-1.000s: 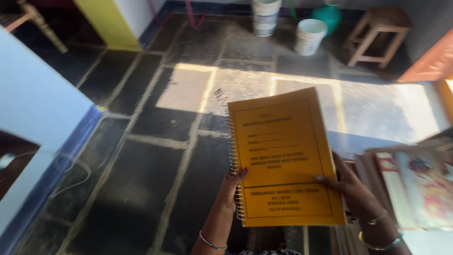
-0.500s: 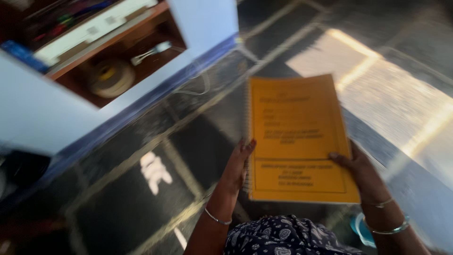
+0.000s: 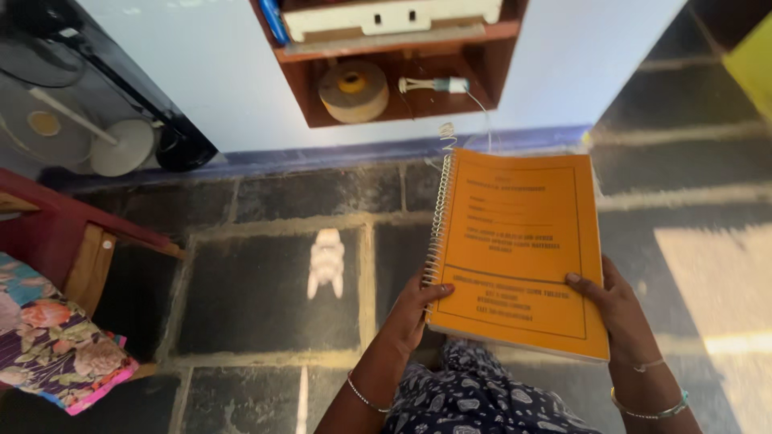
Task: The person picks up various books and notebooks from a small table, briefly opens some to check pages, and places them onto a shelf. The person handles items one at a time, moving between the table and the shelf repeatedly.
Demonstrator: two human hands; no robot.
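Gripping the orange spiral-bound notebook point(image 3: 519, 245) by its lower corners, the left hand point(image 3: 412, 309) clamps the coil edge and the right hand point(image 3: 615, 309) clamps the free edge. Dark stone floor point(image 3: 265, 281) lies open beneath; a wall shelf point(image 3: 386, 80) stands beyond the top edge.

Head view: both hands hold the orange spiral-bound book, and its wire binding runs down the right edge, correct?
Not quite. The head view shows both the left hand and the right hand holding the orange spiral-bound book, but its wire binding runs down the left edge, beside the left hand, not the right.
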